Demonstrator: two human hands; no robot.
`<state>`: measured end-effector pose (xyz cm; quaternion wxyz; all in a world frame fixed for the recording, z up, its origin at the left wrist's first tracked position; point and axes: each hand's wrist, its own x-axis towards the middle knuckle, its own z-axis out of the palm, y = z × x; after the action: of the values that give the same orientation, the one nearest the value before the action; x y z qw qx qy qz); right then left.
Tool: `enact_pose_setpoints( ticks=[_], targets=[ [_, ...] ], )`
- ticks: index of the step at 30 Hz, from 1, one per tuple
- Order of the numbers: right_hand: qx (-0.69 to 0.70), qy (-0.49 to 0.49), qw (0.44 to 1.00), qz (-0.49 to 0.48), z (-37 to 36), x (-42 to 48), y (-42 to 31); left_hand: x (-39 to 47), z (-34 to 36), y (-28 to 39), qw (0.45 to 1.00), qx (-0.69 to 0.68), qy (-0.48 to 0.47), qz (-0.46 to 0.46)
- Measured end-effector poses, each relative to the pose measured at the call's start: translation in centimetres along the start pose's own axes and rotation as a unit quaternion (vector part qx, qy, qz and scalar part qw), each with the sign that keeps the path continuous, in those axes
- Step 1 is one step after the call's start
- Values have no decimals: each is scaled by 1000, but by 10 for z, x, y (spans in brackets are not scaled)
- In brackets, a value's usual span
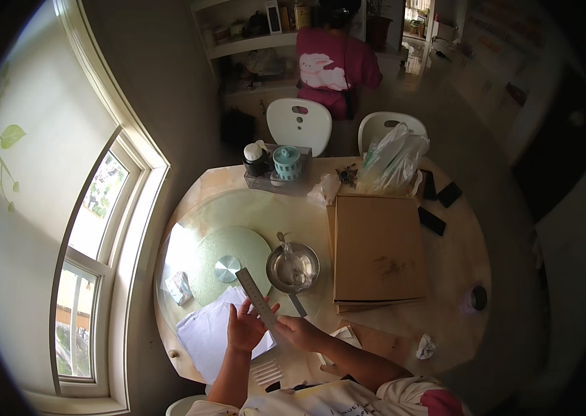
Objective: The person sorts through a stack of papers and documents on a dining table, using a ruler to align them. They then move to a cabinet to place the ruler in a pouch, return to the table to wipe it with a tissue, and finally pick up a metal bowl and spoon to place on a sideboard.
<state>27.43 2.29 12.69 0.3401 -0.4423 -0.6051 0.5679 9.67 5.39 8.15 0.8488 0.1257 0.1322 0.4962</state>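
Observation:
My right hand (296, 331) grips the near end of a flat ruler (255, 296), which points up and to the left. My left hand (247, 328) is beside it, palm up with the fingers spread, partly behind the ruler. Below my left hand lie white paper sheets (204, 333). Several pale sticks (267, 372) lie near the table's front edge. Just past the hands is a metal bowl (293, 267) with clear plastic and a utensil handle in it. A small grey strip (297, 305) lies by the bowl.
Stacked cardboard boxes (378, 244) lie to the right, with black phones (431, 221) beyond them. A glass turntable (241, 242) is at the left. Crumpled tissue (426, 346) and a dark-lidded jar (478, 299) sit at the right. A person (337, 67) stands behind two white chairs (299, 125).

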Motion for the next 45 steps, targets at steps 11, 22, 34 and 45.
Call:
enact_pose_setpoints(
  ticks=[11, 22, 34, 45],
  targets=[
    [-216, -133, 966, 56, 25, -53, 69, -71, 3, -85, 989, -17, 116, -85],
    [-297, -195, 934, 40, 22, -74, 63, -93, -15, -110, 980, 10, 193, -56],
    [399, 43, 898, 179, -3, -74, 96, -110, -17, -86, 954, -65, 290, 46],
    [509, 2, 845, 166, -13, -71, 72, -142, -13, -104, 955, -127, 267, 30]
  ],
)
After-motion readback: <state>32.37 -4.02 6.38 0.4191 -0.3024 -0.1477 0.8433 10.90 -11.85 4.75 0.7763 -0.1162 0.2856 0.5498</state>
